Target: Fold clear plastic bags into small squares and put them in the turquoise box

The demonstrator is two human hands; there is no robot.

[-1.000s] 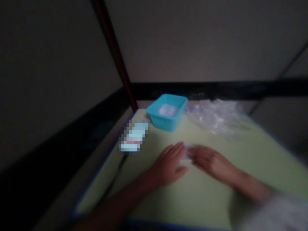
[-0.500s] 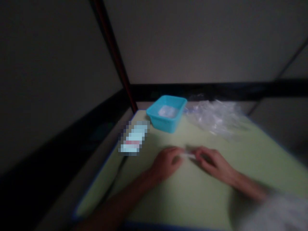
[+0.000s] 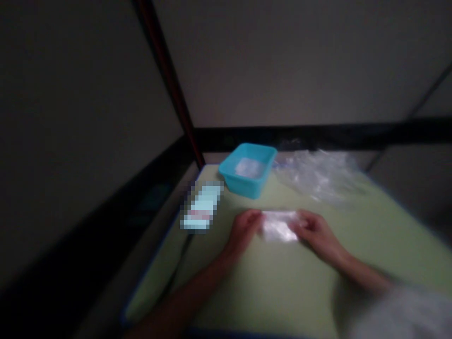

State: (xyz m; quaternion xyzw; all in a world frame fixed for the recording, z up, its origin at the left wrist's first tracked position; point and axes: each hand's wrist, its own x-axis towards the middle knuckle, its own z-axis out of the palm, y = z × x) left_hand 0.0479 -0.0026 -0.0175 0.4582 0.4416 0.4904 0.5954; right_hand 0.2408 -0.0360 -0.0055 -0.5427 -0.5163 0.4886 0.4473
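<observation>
Between my hands is a small clear plastic bag (image 3: 280,228), shiny and stretched flat just over the table. My left hand (image 3: 245,228) pinches its left edge, fingers closed. At the right edge, my right hand (image 3: 314,230) grips it between thumb and fingers. Whether anything lies inside the bag is too blurred to tell. Beyond the hands stands a turquoise plastic basket (image 3: 243,187), with something whitish and clear, like flat plastic, lying on its bottom.
A heap of crumpled clear plastic (image 3: 318,174) lies at the back right of the green table (image 3: 282,292). Left of the basket is a pixelated phone-like screen (image 3: 204,207), with a dark cable (image 3: 178,263) running towards me. Walls stand behind and to the left.
The bag, seen earlier as a narrow pale strip between my fingers, now shows its broad shiny face. My hands have moved slightly apart. The view has shifted a little.
</observation>
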